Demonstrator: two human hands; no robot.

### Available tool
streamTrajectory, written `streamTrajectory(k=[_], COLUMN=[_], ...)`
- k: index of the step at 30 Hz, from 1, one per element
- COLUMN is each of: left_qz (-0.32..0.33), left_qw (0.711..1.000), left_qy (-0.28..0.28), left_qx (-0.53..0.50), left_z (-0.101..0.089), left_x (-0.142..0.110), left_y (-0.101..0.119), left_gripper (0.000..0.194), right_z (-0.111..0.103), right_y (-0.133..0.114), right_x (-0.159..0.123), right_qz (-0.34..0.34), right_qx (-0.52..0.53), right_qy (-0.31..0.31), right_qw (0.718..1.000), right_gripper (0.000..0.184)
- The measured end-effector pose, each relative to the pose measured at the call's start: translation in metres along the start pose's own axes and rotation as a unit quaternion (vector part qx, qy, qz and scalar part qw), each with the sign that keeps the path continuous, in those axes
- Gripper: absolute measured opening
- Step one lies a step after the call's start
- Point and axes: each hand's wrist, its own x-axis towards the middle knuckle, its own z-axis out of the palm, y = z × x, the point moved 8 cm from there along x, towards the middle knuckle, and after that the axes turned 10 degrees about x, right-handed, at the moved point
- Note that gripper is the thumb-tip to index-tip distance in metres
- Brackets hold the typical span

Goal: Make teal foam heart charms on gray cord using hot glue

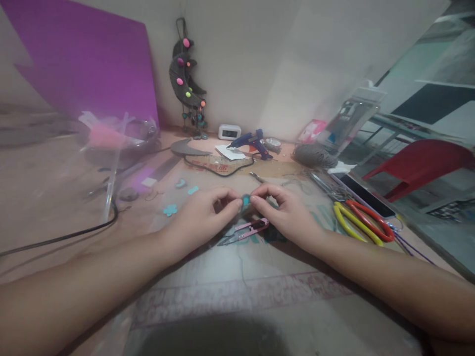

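Fingers of the left hand [206, 212] and right hand [289, 212] close in a pinch on a small teal piece [246, 200] at frame centre, beside pink-handled thread snips [233, 238], apparently a delicate two-handed hold demanding steadiness.

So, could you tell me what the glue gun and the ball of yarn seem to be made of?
The glue gun looks like smooth blue plastic, judging by its even, moulded body. The yarn ball is grey, matte and stringy, perhaps cotton or wool; the fibre can't be told.
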Motion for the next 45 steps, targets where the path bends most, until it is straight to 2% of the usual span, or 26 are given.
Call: streamTrajectory(k=[11, 19, 30, 35, 45], left_qz=[-0.005, 0.028, 0.025, 0.01, 0.008], left_qw=[1.0, 0.999, 1.0, 0.999, 0.999], left_qy=[0.007, 0.012, 0.007, 0.032, 0.031], left_qx=[-0.006, 0.02, 0.009, -0.022, 0.009], left_z=[0.002, 0.002, 0.004, -0.003, -0.005], left_x=[-0.001, -0.001, -0.002, -0.001, 0.0], left_y=[-0.002, 0.0, 0.001, 0.0, 0.003], left_gripper=[0.015, 0.018, 0.015, 0.02, 0.02], right_z=[-0.001, 0.001, 0.001, 0.001, 0.003], right_y=[-0.003, -0.005, 0.0, 0.002, -0.003], right_x=[-0.001, -0.001, 0.001, 0.001, -0.001], right_qz=[-0.045, -0.047, -0.021, -0.005, -0.035], right_qx=[-0.021, -0.021, -0.007, -0.006, -0.019], right_qy=[0.004, -0.004, -0.003, -0.007, -0.012], right_qw=[0.999, 0.999, 1.0, 1.0, 0.999], right_gripper=[0.013, 0.013, 0.015, 0.015, 0.012])
